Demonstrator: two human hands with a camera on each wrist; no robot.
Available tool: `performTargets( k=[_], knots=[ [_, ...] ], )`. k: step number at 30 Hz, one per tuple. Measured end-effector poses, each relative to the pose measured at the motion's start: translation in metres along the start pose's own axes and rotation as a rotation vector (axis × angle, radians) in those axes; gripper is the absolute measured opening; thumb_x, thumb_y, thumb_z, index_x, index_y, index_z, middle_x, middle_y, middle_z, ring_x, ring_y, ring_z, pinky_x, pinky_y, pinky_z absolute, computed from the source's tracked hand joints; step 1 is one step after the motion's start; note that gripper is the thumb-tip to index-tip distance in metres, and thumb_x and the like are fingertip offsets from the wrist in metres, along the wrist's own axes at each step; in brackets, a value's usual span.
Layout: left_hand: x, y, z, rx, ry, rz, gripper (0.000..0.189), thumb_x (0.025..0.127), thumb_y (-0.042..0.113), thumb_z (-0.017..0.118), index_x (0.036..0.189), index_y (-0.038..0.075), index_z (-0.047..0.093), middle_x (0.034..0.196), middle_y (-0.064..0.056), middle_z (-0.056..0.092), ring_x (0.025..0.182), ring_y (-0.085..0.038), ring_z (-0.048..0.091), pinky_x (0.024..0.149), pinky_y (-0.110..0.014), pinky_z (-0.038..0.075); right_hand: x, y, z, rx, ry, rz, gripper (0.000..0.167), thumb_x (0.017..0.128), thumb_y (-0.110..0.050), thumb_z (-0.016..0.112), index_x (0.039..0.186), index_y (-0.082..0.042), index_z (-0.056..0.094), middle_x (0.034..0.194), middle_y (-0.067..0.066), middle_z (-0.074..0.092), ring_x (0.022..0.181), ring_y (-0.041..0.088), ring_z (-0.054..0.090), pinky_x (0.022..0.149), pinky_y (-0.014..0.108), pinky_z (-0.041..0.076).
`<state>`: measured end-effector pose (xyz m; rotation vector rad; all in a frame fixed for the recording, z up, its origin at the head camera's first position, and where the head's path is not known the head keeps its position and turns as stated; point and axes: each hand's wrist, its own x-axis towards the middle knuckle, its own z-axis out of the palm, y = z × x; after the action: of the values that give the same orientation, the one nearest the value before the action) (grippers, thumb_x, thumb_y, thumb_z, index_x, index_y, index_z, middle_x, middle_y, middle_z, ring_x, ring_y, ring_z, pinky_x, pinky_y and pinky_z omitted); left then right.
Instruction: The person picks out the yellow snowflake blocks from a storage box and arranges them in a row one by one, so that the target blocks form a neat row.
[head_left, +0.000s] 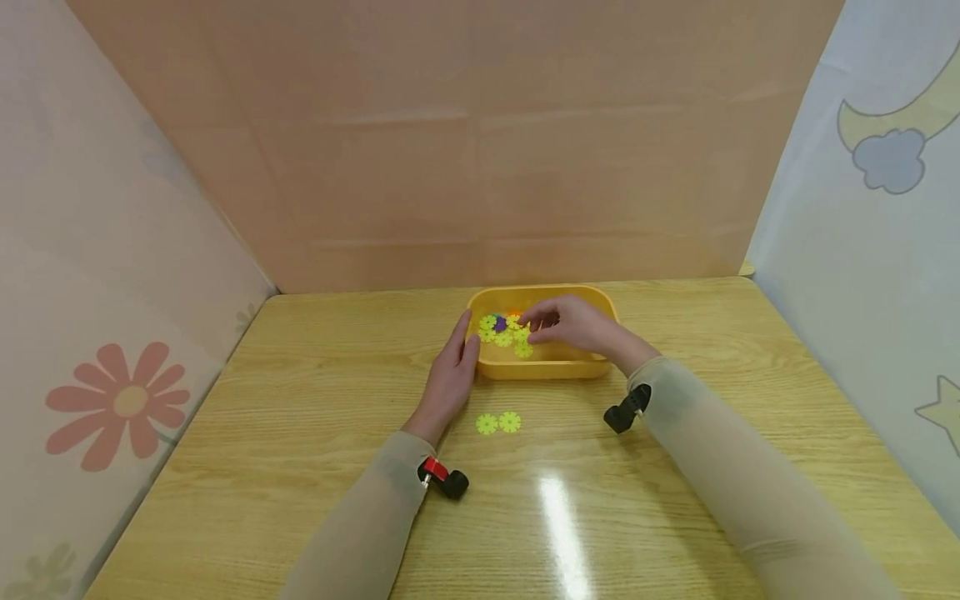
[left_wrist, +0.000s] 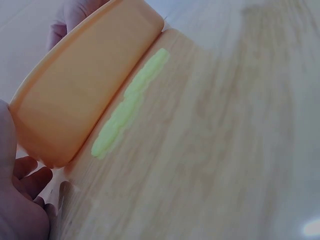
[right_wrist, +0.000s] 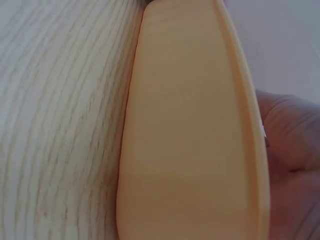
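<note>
At the back of the table stands a yellow plastic bin (head_left: 551,370) with yellow-green notched, flower-shaped discs (head_left: 503,339) at its left end. A purple disc (head_left: 500,324) and a bit of orange show among them. My left hand (head_left: 447,371) holds the bin's left end, thumb at the rim and fingers outside the wall. Over the discs, inside the bin, reaches my right hand (head_left: 573,323), its bent fingers and thumb apart; no piece shows between them. The right wrist view hides its fingertips behind the bin wall. Two yellow-green discs (head_left: 498,423) lie side by side before the bin.
The wooden table (head_left: 337,400) extends around the bin, with a glare streak near the front. A plain pinkish panel (head_left: 472,167) rises behind it. Decorated panels stand at the left (head_left: 150,250) and right (head_left: 862,292).
</note>
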<state>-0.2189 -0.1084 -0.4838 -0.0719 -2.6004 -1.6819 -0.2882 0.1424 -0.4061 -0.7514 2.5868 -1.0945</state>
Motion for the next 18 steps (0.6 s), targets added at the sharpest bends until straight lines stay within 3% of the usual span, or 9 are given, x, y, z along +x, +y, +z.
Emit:
performTargets(
  k=[9,18],
  knots=[
    [-0.001,0.001,-0.002,0.002,-0.002,0.015,0.058,0.120,0.051,0.040,0.176,0.045,0.025,0.176,0.002,0.038,0.162,-0.026,0.034,0.132,-0.051,0.029,0.008,0.011,0.002,0.046,-0.099,0.062,0.031,0.101,-0.010,0.082,0.132,-0.003,0.079,0.108,0.008,0.075,0.101,0.027,0.065,0.092,0.039,0.056],
    [-0.002,0.000,-0.004,-0.007,-0.005,0.023,0.060,0.120,0.048,0.041,0.177,0.040,0.025,0.177,0.002,0.037,0.162,-0.026,0.034,0.131,-0.052,0.030,0.013,0.020,0.004,0.002,-0.174,0.035,0.033,0.101,-0.011,0.083,0.134,-0.007,0.079,0.105,0.006,0.075,0.098,0.025,0.065,0.091,0.036,0.056]
  ],
)
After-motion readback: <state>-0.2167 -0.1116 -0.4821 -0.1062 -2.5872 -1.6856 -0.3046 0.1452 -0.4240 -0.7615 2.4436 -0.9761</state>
